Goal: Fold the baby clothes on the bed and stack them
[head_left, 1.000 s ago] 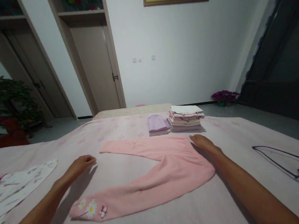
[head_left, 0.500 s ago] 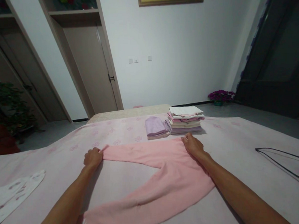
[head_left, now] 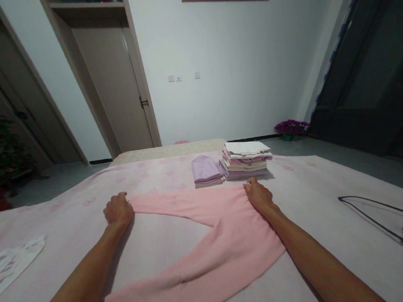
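Note:
A pair of pink trousers [head_left: 224, 227] lies spread on the bed cover, its two legs apart and pointing left. My left hand [head_left: 118, 209] is closed at the cuff of the far leg, with the cloth's end at its fingertips. At the far corner of the waistband, my right hand [head_left: 259, 194] pinches the fabric. The near leg runs toward the bottom edge, where my left forearm covers part of its cuff. Just beyond the trousers is a folded lilac garment [head_left: 206, 170], beside a stack of folded clothes [head_left: 246, 159] with a white one on top.
A white patterned garment [head_left: 18, 262] lies at the left on the pale pink bed cover [head_left: 174, 258]. Over on the right is a dark, thin-framed object [head_left: 378, 217], possibly a hanger. Purple flowers [head_left: 290, 128] stand on the floor behind.
My left hand has shifted slightly left, and the far trouser leg lies straighter, its raised cuff now flatter. My right hand keeps its hold on the waistband. The view has moved a little.

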`<state>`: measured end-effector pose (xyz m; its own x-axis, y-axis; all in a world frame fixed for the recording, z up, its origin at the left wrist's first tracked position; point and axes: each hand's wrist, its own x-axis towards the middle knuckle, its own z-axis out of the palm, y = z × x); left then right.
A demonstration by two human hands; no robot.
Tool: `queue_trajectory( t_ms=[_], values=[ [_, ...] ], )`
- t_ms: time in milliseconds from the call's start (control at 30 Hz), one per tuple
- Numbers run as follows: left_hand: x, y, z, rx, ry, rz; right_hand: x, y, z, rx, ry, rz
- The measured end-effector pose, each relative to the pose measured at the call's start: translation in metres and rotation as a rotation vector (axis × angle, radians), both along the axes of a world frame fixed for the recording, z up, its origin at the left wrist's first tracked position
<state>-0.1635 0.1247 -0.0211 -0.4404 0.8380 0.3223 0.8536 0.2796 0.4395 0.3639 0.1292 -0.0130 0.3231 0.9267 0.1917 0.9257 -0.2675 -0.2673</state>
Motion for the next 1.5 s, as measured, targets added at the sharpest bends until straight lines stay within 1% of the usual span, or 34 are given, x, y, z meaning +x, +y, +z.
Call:
queue_trajectory(
  t_ms=[67,100,133,200,267,333,367,433,533,567,633,667,733,767,833,900,933,967,1033,1067,1100,1167,1267,1333,1400,1467,1500],
  values=[
    [0.013,-0.003,0.0,0.047,0.053,-0.13,-0.006,-0.006,0.006,0.072,-0.086,0.035],
    [0.021,-0.004,0.0,0.062,0.069,-0.212,-0.011,-0.01,0.009,0.121,-0.134,0.078],
    [0.03,-0.005,-0.002,0.069,0.076,-0.294,-0.018,-0.014,0.011,0.164,-0.172,0.138],
    [0.05,-0.005,-0.008,0.064,0.077,-0.453,-0.033,-0.023,0.012,0.199,-0.2,0.318],
    [0.068,-0.005,-0.017,0.021,0.134,-0.617,-0.046,-0.03,0.008,0.148,-0.2,0.52],
    [0.077,-0.006,-0.026,-0.031,0.224,-0.729,-0.05,-0.033,-0.001,0.031,-0.202,0.643],
    [0.079,-0.006,-0.03,-0.061,0.266,-0.743,-0.049,-0.033,-0.006,-0.027,-0.205,0.655],
    [0.073,-0.008,-0.035,-0.124,0.315,-0.676,-0.041,-0.03,-0.015,-0.107,-0.215,0.606],
    [0.05,-0.015,-0.034,-0.231,0.338,-0.56,-0.027,-0.024,-0.02,-0.122,-0.254,0.524],
    [0.04,-0.02,-0.032,-0.245,0.333,-0.548,-0.024,-0.023,-0.02,-0.117,-0.261,0.51],
    [0.025,-0.035,-0.027,-0.222,0.3,-0.564,-0.022,-0.025,-0.017,-0.081,-0.26,0.489],
    [0.02,-0.045,-0.023,-0.191,0.271,-0.585,-0.024,-0.028,-0.014,-0.04,-0.252,0.479],
    [0.017,-0.07,-0.015,-0.134,0.182,-0.636,-0.03,-0.038,-0.006,0.085,-0.212,0.488],
    [0.019,-0.084,-0.01,-0.122,0.125,-0.653,-0.036,-0.046,0.0,0.156,-0.173,0.528],
    [0.029,-0.112,0.0,-0.147,0.011,-0.677,-0.052,-0.069,0.011,0.274,-0.05,0.683],
    [0.044,-0.139,0.008,-0.21,-0.082,-0.705,-0.075,-0.101,0.021,0.31,0.111,0.898],
    [0.051,-0.15,0.011,-0.244,-0.118,-0.726,-0.087,-0.118,0.024,0.302,0.174,0.992],
    [0.058,-0.161,0.015,-0.28,-0.144,-0.753,-0.101,-0.136,0.027,0.276,0.204,1.119],
    [0.067,-0.176,0.02,-0.343,-0.158,-0.796,-0.126,-0.17,0.029,0.178,0.17,1.387],
    [0.07,-0.182,0.023,-0.368,-0.147,-0.81,-0.137,-0.184,0.028,0.141,0.127,1.457],
    [0.072,-0.186,0.026,-0.392,-0.13,-0.821,-0.146,-0.196,0.027,0.122,0.068,1.484],
    [0.073,-0.193,0.031,-0.423,-0.098,-0.84,-0.161,-0.212,0.022,0.134,-0.049,1.46],
    [0.073,-0.196,0.036,-0.412,-0.156,-0.848,-0.17,-0.217,0.014,0.204,-0.159,1.406],
    [0.072,-0.194,0.036,-0.366,-0.257,-0.853,-0.171,-0.215,0.012,0.234,-0.161,1.427],
    [0.071,-0.191,0.035,-0.342,-0.362,-0.851,-0.167,-0.212,0.013,0.248,-0.11,1.473],
    [0.067,-0.188,0.034,-0.371,-0.434,-0.84,-0.163,-0.21,0.014,0.255,-0.032,1.523],
    [0.063,-0.187,0.036,-0.412,-0.458,-0.833,-0.16,-0.21,0.015,0.257,0.008,1.544]
  ],
)
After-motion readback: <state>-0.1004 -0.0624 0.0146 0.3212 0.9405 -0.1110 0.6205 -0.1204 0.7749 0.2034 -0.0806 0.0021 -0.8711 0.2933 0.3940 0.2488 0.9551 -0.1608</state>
